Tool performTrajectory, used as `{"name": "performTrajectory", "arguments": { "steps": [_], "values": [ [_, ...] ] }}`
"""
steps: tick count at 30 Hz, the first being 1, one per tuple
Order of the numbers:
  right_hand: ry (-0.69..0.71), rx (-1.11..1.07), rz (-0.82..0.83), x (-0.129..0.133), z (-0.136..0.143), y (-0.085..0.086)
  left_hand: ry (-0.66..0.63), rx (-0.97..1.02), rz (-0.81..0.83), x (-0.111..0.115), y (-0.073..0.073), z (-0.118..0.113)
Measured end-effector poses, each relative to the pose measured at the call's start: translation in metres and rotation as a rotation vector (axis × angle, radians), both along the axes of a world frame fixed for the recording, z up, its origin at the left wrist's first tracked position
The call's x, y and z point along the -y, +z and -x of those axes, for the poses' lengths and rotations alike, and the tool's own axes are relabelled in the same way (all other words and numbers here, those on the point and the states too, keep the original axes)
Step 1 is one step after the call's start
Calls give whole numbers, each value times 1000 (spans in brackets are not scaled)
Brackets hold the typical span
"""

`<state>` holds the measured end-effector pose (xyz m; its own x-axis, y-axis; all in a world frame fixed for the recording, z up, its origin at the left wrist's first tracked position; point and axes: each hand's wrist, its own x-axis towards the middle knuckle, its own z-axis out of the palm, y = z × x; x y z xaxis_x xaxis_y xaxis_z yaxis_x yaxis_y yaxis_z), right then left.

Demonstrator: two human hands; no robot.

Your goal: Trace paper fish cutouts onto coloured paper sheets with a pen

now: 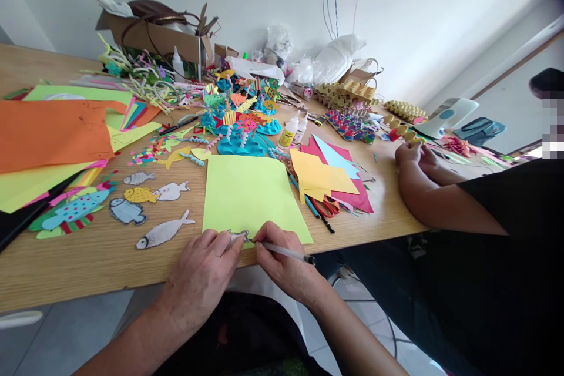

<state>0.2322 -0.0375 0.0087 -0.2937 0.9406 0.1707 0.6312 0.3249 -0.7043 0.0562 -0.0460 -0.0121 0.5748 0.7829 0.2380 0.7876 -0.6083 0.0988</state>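
Observation:
A sheet of light green paper [251, 194] lies at the table's front edge. On its lower edge is a small grey paper fish cutout [238, 236], its head end hidden under my fingers. My left hand [207, 264] presses the cutout down, fingers together and thumb at its side. A pen [286, 252] with a clear barrel is in my right hand [286, 261], its tip touching the green sheet by the fish's tail. To the left lie several more paper fish, among them a long white one [163, 232], a yellow one [140, 194] and a blue-grey one [127, 211].
Orange paper [53, 132] and a dotted blue fish [77, 210] lie left. Behind stand blue egg-carton pieces with colourful fish [242, 144] and glue bottles [289, 131]. Red scissors [326, 207] and coloured paper [326, 173] lie right. Another person's hands [414, 155] work at far right.

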Motion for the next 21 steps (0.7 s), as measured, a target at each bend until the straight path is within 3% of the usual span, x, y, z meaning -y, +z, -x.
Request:
{"name": "performTrajectory", "arguments": {
  "steps": [21],
  "values": [
    [23,-19,8,3,-1,1,-7,4,-33,0,-2,0]
  ]
}}
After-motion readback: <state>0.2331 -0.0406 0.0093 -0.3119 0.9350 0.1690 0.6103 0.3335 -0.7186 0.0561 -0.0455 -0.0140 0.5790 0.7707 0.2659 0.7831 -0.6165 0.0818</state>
